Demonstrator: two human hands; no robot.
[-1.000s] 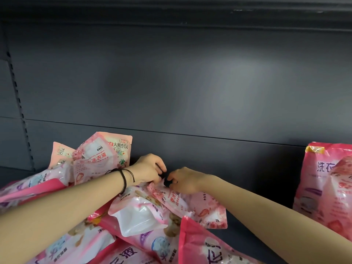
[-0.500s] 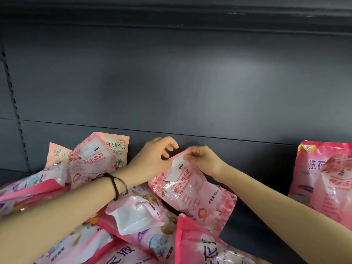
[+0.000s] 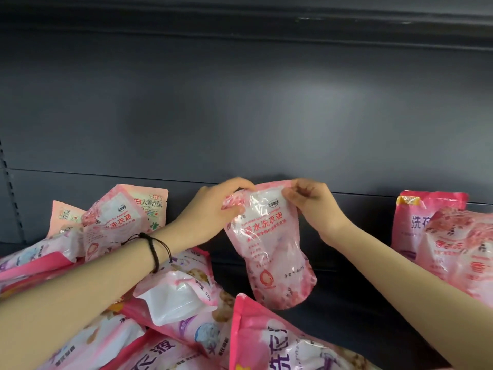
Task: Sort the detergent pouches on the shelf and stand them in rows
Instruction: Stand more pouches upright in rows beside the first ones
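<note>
A small pale pink detergent pouch (image 3: 269,244) hangs upright above the shelf, held by its top edge. My left hand (image 3: 213,209) grips its top left corner and my right hand (image 3: 312,204) pinches its top right corner. Left of it, a jumbled pile of pink pouches (image 3: 170,295) lies flat and overlapping. Two similar small pouches (image 3: 120,217) lean against the back wall at the left. At the right edge, pink pouches (image 3: 453,241) stand upright, the front one partly covering the one behind.
The dark grey back wall (image 3: 240,116) of the shelf fills the upper view. The dark shelf floor (image 3: 346,303) shows between the pile and the standing pouches. A perforated upright (image 3: 8,182) runs down the far left. A big pink pouch (image 3: 280,343) lies nearest me.
Both hands have lifted the small pouch out of the pile and turned it from lying tilted to hanging upright, moving it up and to the right.
</note>
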